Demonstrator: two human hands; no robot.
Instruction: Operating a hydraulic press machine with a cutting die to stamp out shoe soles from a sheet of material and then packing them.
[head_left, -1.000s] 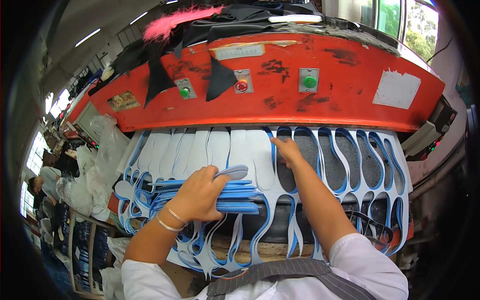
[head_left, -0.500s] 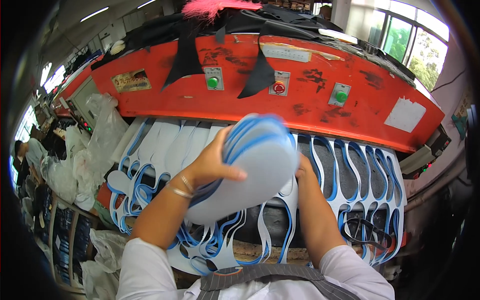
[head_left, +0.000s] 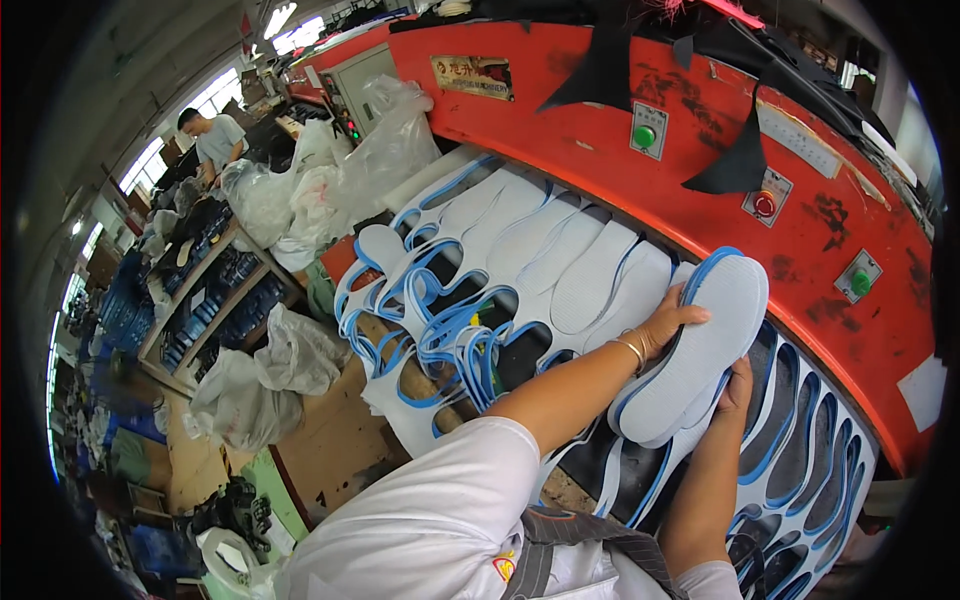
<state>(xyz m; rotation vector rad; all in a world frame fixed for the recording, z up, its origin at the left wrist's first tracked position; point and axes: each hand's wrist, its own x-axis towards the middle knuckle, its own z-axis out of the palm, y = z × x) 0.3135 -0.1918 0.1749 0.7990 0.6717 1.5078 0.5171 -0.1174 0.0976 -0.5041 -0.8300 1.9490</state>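
A stack of white shoe insoles (head_left: 712, 325) with blue undersides is held between my two hands, over the cut sheet. My left hand (head_left: 664, 326) wraps the stack's left edge, its thumb lying on the top face. Around the lower right edge close the fingers of my right hand (head_left: 737, 386), partly hidden. Beneath lies a white-and-blue foam sheet (head_left: 487, 262) full of sole-shaped holes. Several cut insoles (head_left: 592, 277) still lie within its left and middle parts. Tangled foam offcuts (head_left: 440, 325) are heaped at its left.
A red machine beam (head_left: 590, 125) with green and red push buttons crosses behind the sheet, black scraps hanging over it. Clear plastic bags (head_left: 300, 190) and a shelf (head_left: 205, 300) of dark blue pieces stand left. Farther back, another person (head_left: 213, 140) bends over a bench.
My view has swung left, so the machine and sheet appear farther right and tilted. The insole stack is now more upright and its edges lie more even; both hands still hold it.
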